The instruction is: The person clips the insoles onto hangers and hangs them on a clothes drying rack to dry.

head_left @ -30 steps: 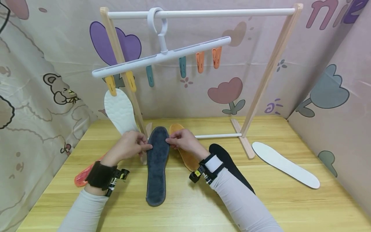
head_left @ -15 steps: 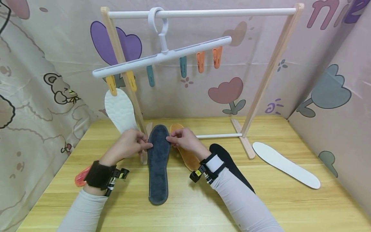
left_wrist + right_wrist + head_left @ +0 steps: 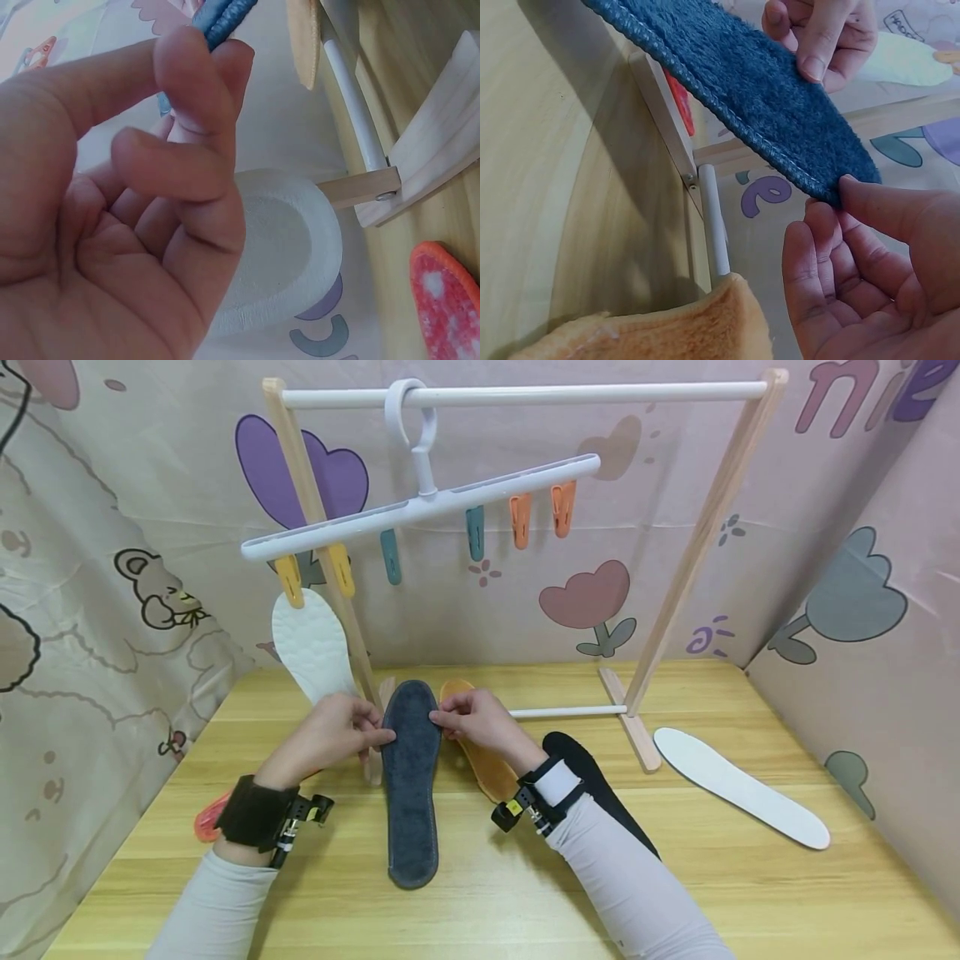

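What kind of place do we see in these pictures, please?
Probably an indoor filming corner, though I cannot be sure: patterned cloth hangs behind and on both sides of the wood-grain table, a drying rack stands on it, and there are two wrist cameras.

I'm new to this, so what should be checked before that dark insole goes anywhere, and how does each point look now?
1. Left hand pinching the dark insole: ok, at its left edge.
2. Right hand pinching it: ok, at the right edge.
3. Hanger hooked on the top bar: ok.
4. Hanger level: not ok, its yellow-clip end sits lower.
5. Unused clip available: ok, the left teal clip holds nothing.
6. Hanging white insole firmly clipped: cannot tell.
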`<action>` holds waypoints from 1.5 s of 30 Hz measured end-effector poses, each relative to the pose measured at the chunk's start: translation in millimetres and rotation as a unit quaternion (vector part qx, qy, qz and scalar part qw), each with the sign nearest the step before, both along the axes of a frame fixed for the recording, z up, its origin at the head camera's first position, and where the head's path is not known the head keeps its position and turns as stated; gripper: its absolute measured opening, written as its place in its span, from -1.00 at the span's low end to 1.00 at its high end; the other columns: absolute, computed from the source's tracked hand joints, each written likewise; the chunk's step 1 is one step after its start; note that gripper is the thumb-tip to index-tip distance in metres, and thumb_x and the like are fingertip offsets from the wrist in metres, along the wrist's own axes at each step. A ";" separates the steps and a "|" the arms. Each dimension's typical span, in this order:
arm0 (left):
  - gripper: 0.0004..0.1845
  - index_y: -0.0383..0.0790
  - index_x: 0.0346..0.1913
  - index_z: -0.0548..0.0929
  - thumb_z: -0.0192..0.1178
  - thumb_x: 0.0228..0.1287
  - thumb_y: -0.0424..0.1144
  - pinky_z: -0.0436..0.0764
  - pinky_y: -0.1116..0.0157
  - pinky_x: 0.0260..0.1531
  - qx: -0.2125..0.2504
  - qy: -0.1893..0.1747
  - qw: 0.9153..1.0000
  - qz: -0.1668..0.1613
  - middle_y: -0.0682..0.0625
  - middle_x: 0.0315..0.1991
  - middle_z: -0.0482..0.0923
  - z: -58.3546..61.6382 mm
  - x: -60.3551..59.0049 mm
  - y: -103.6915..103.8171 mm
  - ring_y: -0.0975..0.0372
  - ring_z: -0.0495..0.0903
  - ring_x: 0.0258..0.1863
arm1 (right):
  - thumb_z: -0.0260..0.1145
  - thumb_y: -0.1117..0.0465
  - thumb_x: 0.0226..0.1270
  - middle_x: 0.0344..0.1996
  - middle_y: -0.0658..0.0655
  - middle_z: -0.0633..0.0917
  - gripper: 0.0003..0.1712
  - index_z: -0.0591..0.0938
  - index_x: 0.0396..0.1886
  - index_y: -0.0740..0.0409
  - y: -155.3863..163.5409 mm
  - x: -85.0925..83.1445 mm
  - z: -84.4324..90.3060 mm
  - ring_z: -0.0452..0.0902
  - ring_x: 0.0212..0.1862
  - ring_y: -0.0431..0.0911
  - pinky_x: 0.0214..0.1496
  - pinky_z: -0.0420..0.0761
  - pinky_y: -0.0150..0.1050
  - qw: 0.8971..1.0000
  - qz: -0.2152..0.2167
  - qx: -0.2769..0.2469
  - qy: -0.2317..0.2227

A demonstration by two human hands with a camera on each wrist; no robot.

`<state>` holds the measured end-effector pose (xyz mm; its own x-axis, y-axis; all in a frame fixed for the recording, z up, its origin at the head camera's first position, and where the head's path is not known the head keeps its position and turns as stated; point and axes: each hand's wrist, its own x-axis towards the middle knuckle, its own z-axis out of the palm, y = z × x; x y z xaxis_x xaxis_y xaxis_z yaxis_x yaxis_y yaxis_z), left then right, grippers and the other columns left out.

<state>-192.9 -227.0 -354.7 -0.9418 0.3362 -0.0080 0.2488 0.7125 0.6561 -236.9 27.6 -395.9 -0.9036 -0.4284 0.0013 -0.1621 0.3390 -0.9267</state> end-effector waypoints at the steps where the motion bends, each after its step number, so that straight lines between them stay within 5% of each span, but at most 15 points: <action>1: -0.76 -0.20 -0.40 0.69 0.43 0.44 -0.20 0.37 0.31 -0.59 -0.001 0.000 1.000 0.000 -0.11 -0.50 0.74 0.5 0.1 -0.3 0.07 0.76 -0.55 | 0.41 0.16 0.56 -0.31 0.21 0.78 -0.78 0.79 -0.10 0.26 0.0 -0.2 0.1 0.71 -0.28 -0.08 -0.08 0.77 -0.22 1.000 -0.001 0.000 0.000; 10: -0.73 -0.18 -0.43 0.66 0.40 0.46 -0.19 0.34 0.30 -0.59 -0.001 0.004 1.000 -0.005 -0.11 -0.47 0.74 6.3 3.2 -1.4 0.13 0.74 -0.54 | 0.42 0.17 0.55 -0.24 0.29 0.78 -0.80 0.77 -0.11 0.25 -0.6 0.5 3.2 0.75 -0.16 0.16 -0.05 0.78 -0.16 1.000 -0.005 -0.008 0.001; 21: -0.77 -0.19 -0.40 0.68 0.42 0.44 -0.22 0.48 0.31 -0.54 0.007 0.000 1.000 -0.002 -0.12 -0.48 0.75 7.9 3.0 -3.3 0.00 0.79 -0.47 | 0.42 0.20 0.55 -0.32 0.04 0.74 -0.80 0.77 -0.10 0.28 -2.1 3.2 6.5 0.72 -0.03 0.33 -0.13 0.73 -0.34 1.000 -0.005 -0.021 0.007; 34: -0.77 -0.21 -0.39 0.66 0.38 0.48 -0.25 0.60 0.31 -0.45 0.014 0.000 1.000 -0.007 -0.06 -0.47 0.75 12.0 5.4 -4.7 0.20 0.75 -0.51 | 0.41 0.21 0.56 -0.28 0.05 0.73 -0.80 0.77 -0.08 0.29 -1.7 3.2 8.9 0.64 -0.29 -0.19 -0.14 0.71 -0.35 0.999 0.010 -0.029 0.032; 41: -0.81 -0.24 -0.32 0.66 0.37 0.49 -0.28 0.63 0.30 -0.49 0.031 -0.013 0.999 -0.001 -0.16 -0.40 0.75 13.9 6.3 -5.5 0.21 0.73 -0.50 | 0.40 0.19 0.56 -0.30 0.11 0.74 -0.81 0.78 -0.08 0.26 -3.4 2.4 9.4 0.69 -0.15 0.20 -0.11 0.71 -0.23 0.999 0.009 -0.034 0.035; 45: -0.85 -0.27 -0.26 0.69 0.36 0.50 -0.27 0.65 0.29 -0.48 0.036 -0.016 0.999 0.004 -0.16 -0.38 0.76 15.2 6.5 -6.4 0.21 0.73 -0.50 | 0.40 0.18 0.57 -0.34 0.08 0.74 -0.81 0.77 -0.10 0.24 -3.6 3.2 10.0 0.68 -0.16 0.21 -0.14 0.68 -0.28 0.998 0.008 -0.043 0.037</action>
<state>-186.5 -233.4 -339.5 -0.9444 0.3286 -0.0145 0.2205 0.6650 0.7135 -233.8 24.0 -385.9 -0.8925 -0.4385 0.1055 -0.2362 0.2551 -0.9376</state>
